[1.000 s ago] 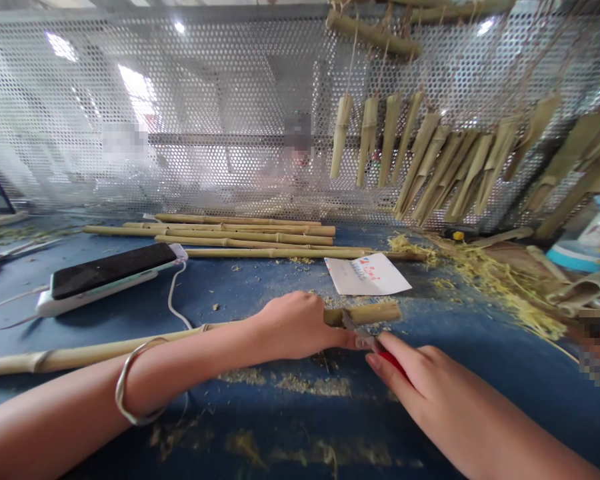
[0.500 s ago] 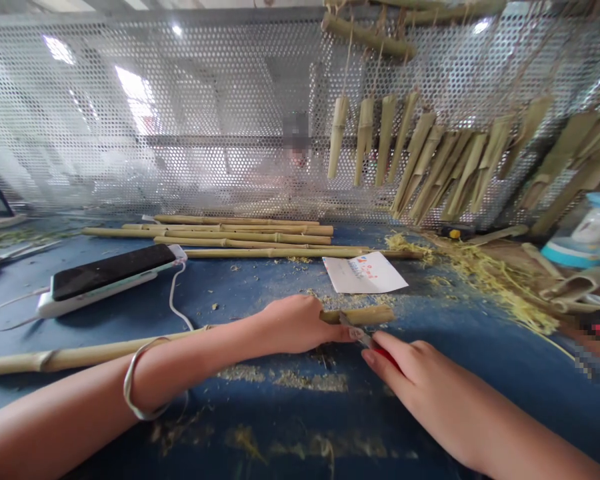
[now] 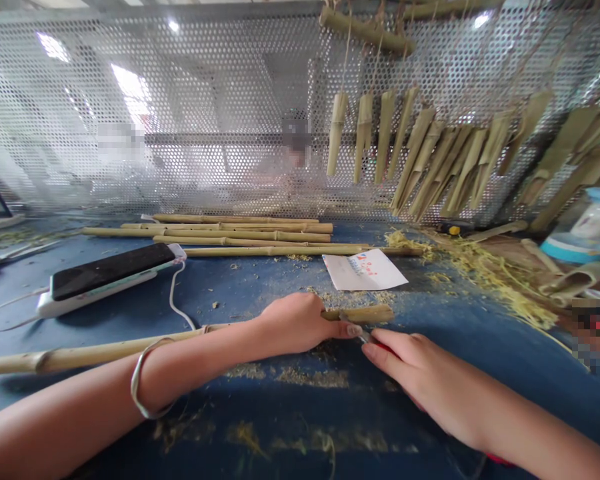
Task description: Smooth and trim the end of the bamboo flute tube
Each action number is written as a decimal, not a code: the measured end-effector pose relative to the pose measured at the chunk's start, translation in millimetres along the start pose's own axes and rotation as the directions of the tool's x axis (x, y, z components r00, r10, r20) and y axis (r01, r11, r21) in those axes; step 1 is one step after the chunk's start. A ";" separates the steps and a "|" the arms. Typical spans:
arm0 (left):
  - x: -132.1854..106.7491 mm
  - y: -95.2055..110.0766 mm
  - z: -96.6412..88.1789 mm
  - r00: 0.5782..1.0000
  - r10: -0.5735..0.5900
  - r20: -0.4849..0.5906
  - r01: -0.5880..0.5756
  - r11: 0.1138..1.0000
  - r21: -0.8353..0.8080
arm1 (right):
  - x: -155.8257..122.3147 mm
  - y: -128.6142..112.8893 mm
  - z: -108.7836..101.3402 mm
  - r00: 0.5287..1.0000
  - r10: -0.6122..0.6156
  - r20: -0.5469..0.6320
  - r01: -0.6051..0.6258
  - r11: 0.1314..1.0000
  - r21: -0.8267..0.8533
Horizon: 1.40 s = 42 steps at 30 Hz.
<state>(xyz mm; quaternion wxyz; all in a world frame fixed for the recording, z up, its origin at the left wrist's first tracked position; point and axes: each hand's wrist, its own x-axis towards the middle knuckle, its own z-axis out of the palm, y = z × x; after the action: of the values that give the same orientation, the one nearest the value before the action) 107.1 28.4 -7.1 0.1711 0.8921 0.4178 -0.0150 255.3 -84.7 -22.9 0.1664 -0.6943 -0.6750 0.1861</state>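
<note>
My left hand [image 3: 293, 325] is shut around a long bamboo pole [image 3: 105, 350], which lies across the blue work surface [image 3: 260, 427] and sticks out past my fingers to the right. A metal bangle [image 3: 143, 380] circles my left wrist. My right hand [image 3: 420, 363] grips a small knife [image 3: 366, 339] with a red handle, mostly hidden in my fingers. Its blade sits at the pole beside my left fingertips, though the exact contact is hidden.
A phone lies on a white power bank [image 3: 105, 280] with a white cable. Beyond it are several bamboo poles [image 3: 230, 233] and a printed card [image 3: 365, 270]. Yellow shavings [image 3: 500, 287] lie at right. Bamboo pieces [image 3: 430, 153] hang on perforated metal mesh [image 3: 180, 113], with a person [image 3: 295, 157] behind it.
My right hand has turned and slid slightly right, now covering more of the red handle. My left hand still holds the pole in about the same place.
</note>
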 end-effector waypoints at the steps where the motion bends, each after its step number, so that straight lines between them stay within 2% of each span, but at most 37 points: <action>1: -0.3 0.7 1.2 1.000 -0.008 -0.011 0.008 1.000 0.008 | -0.5 0.7 0.4 1.000 -0.002 -0.002 0.002 1.000 -0.002; 7: -0.4 0.5 5.5 0.999 -0.027 -0.037 0.029 0.999 0.033 | -3.5 4.4 5.0 0.998 -0.049 -0.044 0.045 0.995 -0.088; 12: -1.7 -0.8 -0.8 1.000 0.024 0.015 -0.025 0.999 0.030 | -3.3 -1.0 1.8 1.000 0.003 -0.005 -0.003 0.999 -0.050; 17: -2.7 -0.2 -4.3 0.990 0.129 0.059 -0.129 0.992 -0.011 | -4.3 0.0 1.5 1.000 0.006 0.012 -0.007 1.000 0.023; 22: -1.1 0.4 1.6 1.000 0.026 0.006 -0.026 1.000 0.004 | -3.0 2.8 1.9 0.998 -0.057 -0.003 0.057 0.996 0.073; 25: 0.4 0.5 6.0 1.000 -0.012 -0.013 0.012 1.000 -0.002 | -3.1 1.1 2.3 0.998 -0.057 -0.016 0.058 0.997 0.048; 30: 0.7 1.8 7.9 0.998 -0.058 -0.034 0.059 0.998 0.026 | -4.1 -6.0 7.0 0.994 0.100 -0.041 -0.105 0.984 -0.144; 32: 0.2 1.6 6.0 0.999 -0.032 -0.020 0.033 0.999 0.035 | -4.5 -7.3 7.5 0.993 0.113 -0.042 -0.118 0.979 -0.166; 36: 0.0 -1.7 -0.1 0.996 0.080 0.029 -0.081 0.997 0.022 | -5.2 -2.6 5.7 0.999 0.022 -0.034 -0.026 0.993 -0.112; 39: 0.7 -4.4 -2.6 0.982 0.171 0.077 -0.169 0.985 -0.026 | -5.7 3.5 5.2 0.995 -0.091 -0.036 0.086 0.991 -0.107; 42: 0.2 -3.9 -1.2 0.981 0.183 0.062 -0.181 0.983 -0.038 | -6.2 6.1 6.1 0.987 -0.153 -0.046 0.146 0.981 -0.128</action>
<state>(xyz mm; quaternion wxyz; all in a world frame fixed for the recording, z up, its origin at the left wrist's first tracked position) 104.2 31.3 -7.1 0.1995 0.9228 0.3290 -0.0218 257.5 -91.2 -31.0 0.1551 -0.6555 -0.7307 0.1113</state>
